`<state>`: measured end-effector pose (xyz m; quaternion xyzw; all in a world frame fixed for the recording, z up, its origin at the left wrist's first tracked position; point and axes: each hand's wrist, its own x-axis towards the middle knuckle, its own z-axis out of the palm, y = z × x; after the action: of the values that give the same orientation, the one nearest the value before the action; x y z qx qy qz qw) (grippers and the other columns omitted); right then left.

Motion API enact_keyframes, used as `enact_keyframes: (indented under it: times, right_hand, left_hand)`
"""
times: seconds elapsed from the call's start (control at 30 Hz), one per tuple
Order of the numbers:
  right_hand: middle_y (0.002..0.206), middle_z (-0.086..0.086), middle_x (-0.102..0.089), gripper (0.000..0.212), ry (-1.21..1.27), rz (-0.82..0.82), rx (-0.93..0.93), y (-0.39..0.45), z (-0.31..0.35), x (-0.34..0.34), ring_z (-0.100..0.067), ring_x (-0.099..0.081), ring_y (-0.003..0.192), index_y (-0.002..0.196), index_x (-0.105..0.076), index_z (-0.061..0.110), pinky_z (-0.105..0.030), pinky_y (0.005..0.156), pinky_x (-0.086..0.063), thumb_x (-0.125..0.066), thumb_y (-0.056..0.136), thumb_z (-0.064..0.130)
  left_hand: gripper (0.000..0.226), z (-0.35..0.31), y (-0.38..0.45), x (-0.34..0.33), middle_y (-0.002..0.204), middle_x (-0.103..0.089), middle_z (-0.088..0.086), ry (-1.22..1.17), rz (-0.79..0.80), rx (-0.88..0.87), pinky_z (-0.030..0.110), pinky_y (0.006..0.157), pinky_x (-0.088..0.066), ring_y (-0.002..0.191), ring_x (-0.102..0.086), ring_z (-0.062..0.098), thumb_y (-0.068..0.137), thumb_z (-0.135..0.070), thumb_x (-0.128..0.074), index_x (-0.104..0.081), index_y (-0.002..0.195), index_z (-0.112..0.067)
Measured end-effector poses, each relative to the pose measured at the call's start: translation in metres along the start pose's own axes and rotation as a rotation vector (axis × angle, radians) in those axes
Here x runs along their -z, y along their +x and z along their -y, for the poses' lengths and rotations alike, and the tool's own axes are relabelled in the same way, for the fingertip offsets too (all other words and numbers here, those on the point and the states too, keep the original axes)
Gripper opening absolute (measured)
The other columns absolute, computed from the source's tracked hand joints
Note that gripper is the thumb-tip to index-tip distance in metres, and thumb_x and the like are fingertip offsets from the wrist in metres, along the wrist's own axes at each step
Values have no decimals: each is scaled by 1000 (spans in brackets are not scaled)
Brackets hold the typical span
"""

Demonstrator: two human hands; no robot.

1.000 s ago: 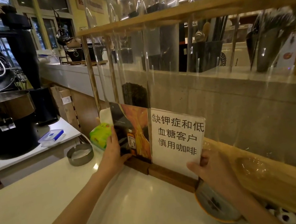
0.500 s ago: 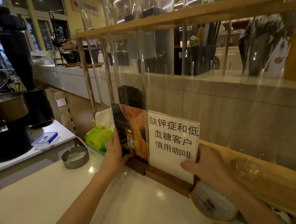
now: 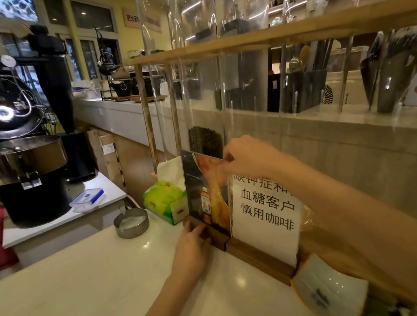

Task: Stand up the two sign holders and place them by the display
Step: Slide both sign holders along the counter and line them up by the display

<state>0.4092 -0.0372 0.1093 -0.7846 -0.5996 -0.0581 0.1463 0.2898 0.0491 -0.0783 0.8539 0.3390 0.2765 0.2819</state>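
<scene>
Two sign holders stand upright side by side on the white counter (image 3: 88,300), against the clear tube display (image 3: 218,88). The left sign holder (image 3: 208,201) shows a dark and orange picture above a dark wooden base. The right sign holder (image 3: 266,217) carries a white sheet with black Chinese text on a longer wooden base. My left hand (image 3: 191,245) rests its fingers on the left holder's wooden base. My right hand (image 3: 248,157) pinches the top edge of the left holder, and its forearm crosses in front of the white sign.
A green tissue pack (image 3: 165,200) and a round metal tin (image 3: 131,222) sit left of the signs. A white dish (image 3: 332,291) lies at the right holder's end. A black coffee roaster (image 3: 9,134) stands on a side table to the left.
My right hand left the white sign's right edge and went up and left to the top of the picture sign. My left hand slid down from that sign's side to its base.
</scene>
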Motion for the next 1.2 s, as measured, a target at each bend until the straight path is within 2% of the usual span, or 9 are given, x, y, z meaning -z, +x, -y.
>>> enact_keyframes:
  times: [0.1,0.27,0.4,0.5,0.63,0.77,0.87,1.1,1.2]
  right_hand:
    - [58,-4,-50,28,95,74,-20,17,6,-6,-19,-49,55,67,-58,4,-29,53,-41,-54,85,25]
    - [57,-1,-48,27,202,103,-63,27,5,-10,-13,-45,51,61,-56,8,-21,47,-34,-52,87,17]
    - [60,-2,-50,24,214,94,-85,28,2,-13,-14,-47,54,81,-63,-4,-21,49,-37,-49,89,14]
    - [58,-2,-48,26,225,78,-79,27,4,-13,-13,-45,52,82,-61,-6,-20,49,-36,-48,90,14]
    - [71,-15,-59,28,252,57,-90,27,4,-14,-17,-49,58,93,-64,-9,-23,52,-39,-47,89,13]
    - [60,-1,-50,26,266,37,-121,28,3,-16,-12,-47,53,91,-64,-5,-21,50,-39,-49,90,15]
    - [58,-2,-48,26,285,33,-147,30,1,-17,-13,-46,52,89,-64,-6,-22,48,-38,-50,90,15]
    - [57,-1,-44,31,273,40,-165,31,-1,-17,-12,-42,48,60,-49,9,-20,44,-34,-47,91,15]
    - [57,-1,-45,28,280,36,-166,30,0,-16,-12,-43,49,66,-54,6,-20,44,-34,-47,91,16]
  left_hand:
    - [36,2,1,1,134,-47,11,4,11,16,33,103,-41,118,-51,28,83,-7,-55,-57,118,-16]
    - [38,1,2,2,146,-34,18,47,61,5,34,110,-37,127,-46,27,86,-15,-56,-53,124,-18]
    - [37,-1,6,4,141,-40,14,95,92,-45,28,105,-37,125,-47,26,86,-16,-55,-53,123,-20]
    - [37,-2,9,5,141,-41,14,97,99,-41,27,106,-35,130,-41,27,87,-14,-55,-52,124,-17]
    - [38,-3,11,4,141,-41,14,81,88,-36,26,106,-34,131,-40,26,87,-14,-55,-52,124,-16]
    - [37,-4,14,3,138,-44,14,85,84,-34,26,102,-37,128,-44,27,86,-14,-56,-53,123,-15]
    - [37,-4,17,2,135,-47,14,85,85,-46,27,100,-38,127,-45,27,85,-13,-57,-53,122,-14]
    - [35,-4,20,-3,134,-48,13,72,83,-65,26,100,-40,126,-46,26,86,-12,-56,-54,122,-13]
    - [36,-4,20,-6,137,-46,14,63,68,-52,29,100,-41,121,-51,27,85,-13,-57,-55,121,-14]
